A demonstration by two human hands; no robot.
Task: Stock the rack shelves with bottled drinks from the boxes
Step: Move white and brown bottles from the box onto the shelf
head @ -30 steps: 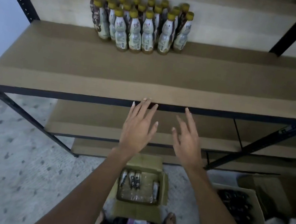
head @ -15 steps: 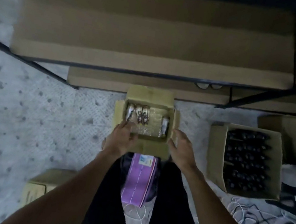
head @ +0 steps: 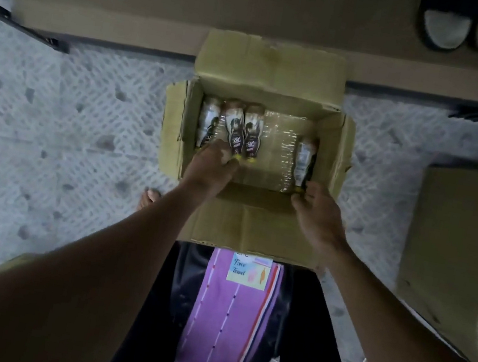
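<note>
Pick step: my left hand (head: 212,165) curled round bottles (head: 234,130) at the cardboard box's (head: 275,64) left wall. My right hand (head: 316,207) pinched the lone bottle (head: 304,160). Next called for lifting both clear.

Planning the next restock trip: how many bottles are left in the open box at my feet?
4. Leftmost bottle, second bottle and third bottle lie side by side at the open box's left end; fourth bottle by its right wall. Nothing seems hidden.

A purple striped towel (head: 229,314) bears a paper label. A pair of slippers (head: 472,26) lies far up-right of the towel. Pale patterned floor (head: 53,120) spreads to its left.
</note>
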